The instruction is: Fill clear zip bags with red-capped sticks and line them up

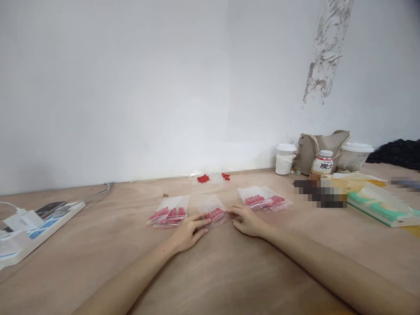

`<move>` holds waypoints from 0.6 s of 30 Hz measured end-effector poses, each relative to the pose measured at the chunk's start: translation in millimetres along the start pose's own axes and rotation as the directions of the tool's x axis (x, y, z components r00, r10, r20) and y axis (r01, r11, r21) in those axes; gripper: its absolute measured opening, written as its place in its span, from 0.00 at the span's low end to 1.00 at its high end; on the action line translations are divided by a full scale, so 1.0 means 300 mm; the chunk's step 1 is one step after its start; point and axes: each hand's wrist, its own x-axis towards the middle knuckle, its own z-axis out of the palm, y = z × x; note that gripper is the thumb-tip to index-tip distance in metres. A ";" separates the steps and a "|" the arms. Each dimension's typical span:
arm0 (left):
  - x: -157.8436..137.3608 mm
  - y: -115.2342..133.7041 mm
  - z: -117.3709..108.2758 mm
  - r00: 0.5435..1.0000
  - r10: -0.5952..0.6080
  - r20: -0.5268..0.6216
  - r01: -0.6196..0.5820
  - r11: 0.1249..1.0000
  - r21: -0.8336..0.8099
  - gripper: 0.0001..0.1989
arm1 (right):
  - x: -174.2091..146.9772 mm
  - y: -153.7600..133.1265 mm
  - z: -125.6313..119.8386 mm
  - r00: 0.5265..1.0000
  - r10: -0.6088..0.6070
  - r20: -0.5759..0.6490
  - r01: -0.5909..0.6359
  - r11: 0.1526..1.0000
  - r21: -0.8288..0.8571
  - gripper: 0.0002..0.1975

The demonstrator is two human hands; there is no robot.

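Observation:
In front of me lies a clear zip bag (pixel 213 211) with several small red pieces inside, flat on the brown surface. My left hand (pixel 189 232) rests at its lower left edge, fingers stretched out and thumb apart. At its right edge, the bent fingertips of my right hand (pixel 247 221) touch the bag, with the thumb held away from them. Other filled bags (pixel 169 211) lie overlapping beside my left hand, and more bags of red pieces (pixel 257 197) lie beyond my right hand. Farther back, loose-looking red pieces (pixel 203 178) sit on or in clear plastic near the wall.
A white power strip (pixel 49 232) with plugs and a phone (pixel 50 209) lies left. At the right stand a lidded cup (pixel 285 159), a grey-beige bag (pixel 305 153), a bottle (pixel 323 164) and a tub (pixel 356 156). A green tissue pack (pixel 382 208) lies nearer.

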 end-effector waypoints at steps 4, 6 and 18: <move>0.024 -0.039 0.013 0.997 0.024 -0.077 -0.024 1.000 0.007 0.16 | 0.025 0.048 0.000 0.983 -0.178 0.052 0.185 0.912 -0.366 0.12; 0.033 -0.046 0.020 0.992 0.017 -0.124 -0.014 1.000 0.022 0.15 | 0.041 0.062 0.011 0.967 -0.243 0.075 0.247 0.824 -0.510 0.11; 0.057 -0.081 0.056 0.932 0.356 -0.068 -0.250 0.766 0.592 0.14 | 0.021 0.061 0.022 0.942 -0.333 -0.032 0.254 0.775 -0.579 0.09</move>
